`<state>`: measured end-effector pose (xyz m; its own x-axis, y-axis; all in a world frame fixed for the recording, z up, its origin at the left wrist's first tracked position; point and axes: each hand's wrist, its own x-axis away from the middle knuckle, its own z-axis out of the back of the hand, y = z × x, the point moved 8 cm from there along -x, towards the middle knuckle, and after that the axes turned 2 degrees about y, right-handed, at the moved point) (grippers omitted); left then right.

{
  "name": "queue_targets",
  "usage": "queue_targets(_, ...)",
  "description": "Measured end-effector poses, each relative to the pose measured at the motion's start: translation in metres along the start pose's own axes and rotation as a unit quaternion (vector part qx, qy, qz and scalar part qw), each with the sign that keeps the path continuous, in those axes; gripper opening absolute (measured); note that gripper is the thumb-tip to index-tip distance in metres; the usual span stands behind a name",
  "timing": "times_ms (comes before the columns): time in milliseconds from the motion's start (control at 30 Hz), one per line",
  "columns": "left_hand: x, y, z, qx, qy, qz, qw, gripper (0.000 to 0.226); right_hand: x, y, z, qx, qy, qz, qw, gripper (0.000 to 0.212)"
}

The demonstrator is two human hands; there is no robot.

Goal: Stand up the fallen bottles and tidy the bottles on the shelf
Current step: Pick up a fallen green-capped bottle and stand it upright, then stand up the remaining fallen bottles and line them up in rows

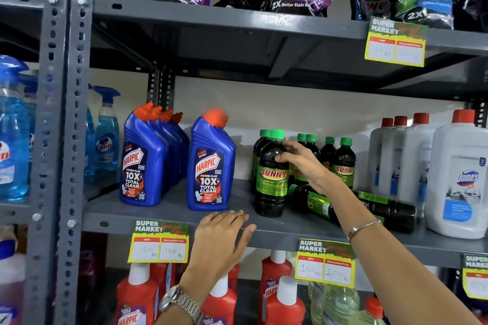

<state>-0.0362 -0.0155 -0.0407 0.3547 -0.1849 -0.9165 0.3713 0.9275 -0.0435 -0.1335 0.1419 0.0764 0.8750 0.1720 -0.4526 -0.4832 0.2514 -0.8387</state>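
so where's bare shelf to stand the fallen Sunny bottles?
Bare shelf lies between the two Harpic groups and in front of them. A narrower gap separates the front Harpic bottle from the upright Sunny bottle. Crowded: fallen Sunny bottles fill the space toward the Domex bottle.

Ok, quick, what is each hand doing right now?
Left hand: open, flat on the shelf edge, holding nothing.
Right hand: fingers on the upright Sunny bottle; a closed grip cannot be told.
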Motion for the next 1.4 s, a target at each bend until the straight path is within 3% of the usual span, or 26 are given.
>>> queue_targets(300, -0.005, 0.01, 0.007, 0.025, 0.031, 0.014, 0.999, 0.047, 0.017, 0.014, 0.025, 0.008, 0.024, 0.003, 1.0, 0.053)
queue_targets(433, -0.013, 0.045, 0.002, 0.076, 0.035, -0.008, 0.996, 0.037, 0.035, 0.021, 0.067, 0.028, 0.109, 0.02, 0.993, 0.039)
queue_targets(500, -0.021, 0.064, -0.005, 0.093, 0.02, -0.014, 0.995, 0.035, 0.041, 0.028, 0.086, 0.094, 0.145, 0.008, 0.985, 0.036)
queue_targets(633, -0.029, 0.091, -0.024, 0.089, -0.004, -0.036, 0.995, 0.036, 0.045, 0.05, 0.092, 0.333, 0.054, -0.065, 0.939, 0.054)
queue_targets(833, -0.024, 0.093, -0.033, 0.063, -0.014, -0.036, 0.997, 0.04, 0.039, 0.064, 0.097, 0.433, -0.022, -0.102, 0.895, 0.064)
queue_targets(1100, -0.025, 0.097, -0.03, 0.043, -0.022, -0.029, 0.998, 0.038, 0.032, 0.071, 0.08, 0.432, -0.087, -0.131, 0.888, 0.08)
queue_targets(1200, -0.023, 0.098, -0.03, 0.036, -0.021, -0.021, 0.999, 0.036, 0.031, 0.071, 0.085, 0.453, -0.047, -0.104, 0.884, 0.067)
queue_targets(1400, -0.022, 0.098, -0.027, 0.028, -0.022, -0.005, 0.999, 0.038, 0.05, 0.069, 0.106, 0.336, 0.101, -0.084, 0.932, 0.065)
